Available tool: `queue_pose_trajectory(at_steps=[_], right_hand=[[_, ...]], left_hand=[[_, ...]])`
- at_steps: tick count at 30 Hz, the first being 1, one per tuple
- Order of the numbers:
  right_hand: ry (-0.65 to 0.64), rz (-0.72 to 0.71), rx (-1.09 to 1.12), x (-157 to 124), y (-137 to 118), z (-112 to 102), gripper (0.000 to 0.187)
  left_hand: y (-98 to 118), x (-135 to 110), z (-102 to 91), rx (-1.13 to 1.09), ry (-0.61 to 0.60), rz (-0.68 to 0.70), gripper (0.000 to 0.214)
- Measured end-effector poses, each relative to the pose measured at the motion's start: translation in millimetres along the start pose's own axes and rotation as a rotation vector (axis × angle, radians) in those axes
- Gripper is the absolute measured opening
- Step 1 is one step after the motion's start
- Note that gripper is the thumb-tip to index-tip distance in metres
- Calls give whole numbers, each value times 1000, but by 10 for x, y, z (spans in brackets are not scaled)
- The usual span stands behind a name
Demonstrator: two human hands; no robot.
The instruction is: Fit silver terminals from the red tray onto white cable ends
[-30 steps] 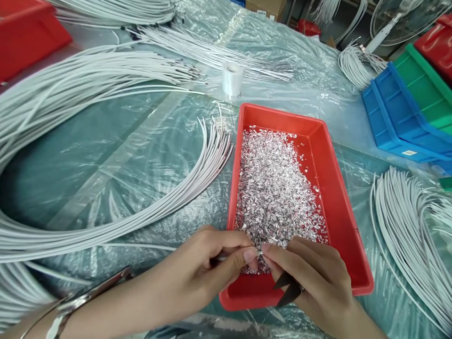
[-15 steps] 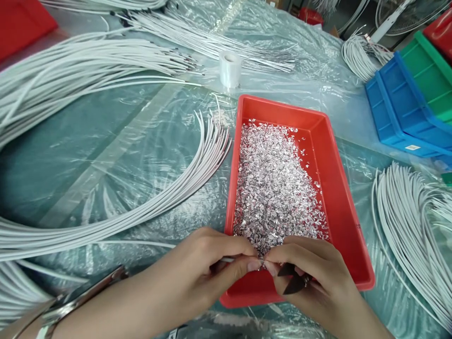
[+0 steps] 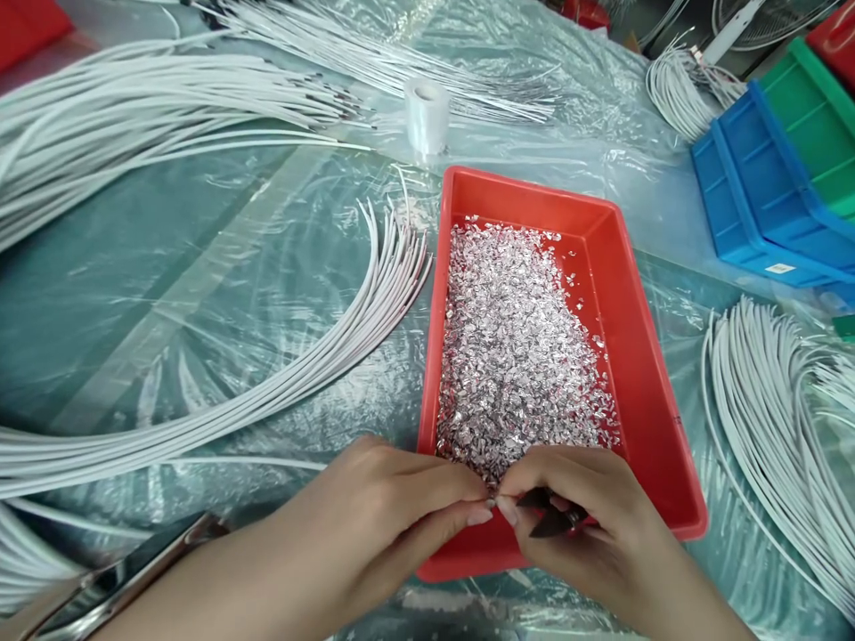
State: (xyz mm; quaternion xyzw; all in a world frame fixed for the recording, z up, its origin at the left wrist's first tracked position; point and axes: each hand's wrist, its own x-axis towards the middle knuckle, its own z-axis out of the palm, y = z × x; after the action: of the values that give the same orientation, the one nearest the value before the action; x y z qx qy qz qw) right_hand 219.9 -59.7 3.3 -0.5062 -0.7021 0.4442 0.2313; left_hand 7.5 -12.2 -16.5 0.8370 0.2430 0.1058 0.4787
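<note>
Hands meeting fingertip to fingertip over the near end of the red tray (image 3: pixel 658 427). Left hand (image 3: pixel 394 507): thumb and forefinger pinched shut; what they pinch is hidden between the tips. Right hand (image 3: pixel 581 516): thumb and forefinger closed against the left fingertips, remaining fingers curled round small black snips (image 3: pixel 551 516), blades pointing left. Tray contents: heap of small silvery metal terminals (image 3: pixel 514 347). White wires (image 3: pixel 321 365) fanned left of the tray, ends just beside its wall; a further bundle (image 3: pixel 768 401) to its right. Tape roll (image 3: pixel 427 114) beyond the tray. Blue bin (image 3: pixel 754 196) carries a white label (image 3: pixel 780 268), writing too small to read.
</note>
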Motion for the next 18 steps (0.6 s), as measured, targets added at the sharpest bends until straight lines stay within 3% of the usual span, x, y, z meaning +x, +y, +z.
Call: queue_pose_trajectory(at_steps=[9,18], right_hand=[[-66,112,26,-19,-29,-25,9],[-142,189,212,53,1,-13,15]], left_hand=[[12,12,-69,94,-103,99,21],[11,33,-52,176,-83,201,30]])
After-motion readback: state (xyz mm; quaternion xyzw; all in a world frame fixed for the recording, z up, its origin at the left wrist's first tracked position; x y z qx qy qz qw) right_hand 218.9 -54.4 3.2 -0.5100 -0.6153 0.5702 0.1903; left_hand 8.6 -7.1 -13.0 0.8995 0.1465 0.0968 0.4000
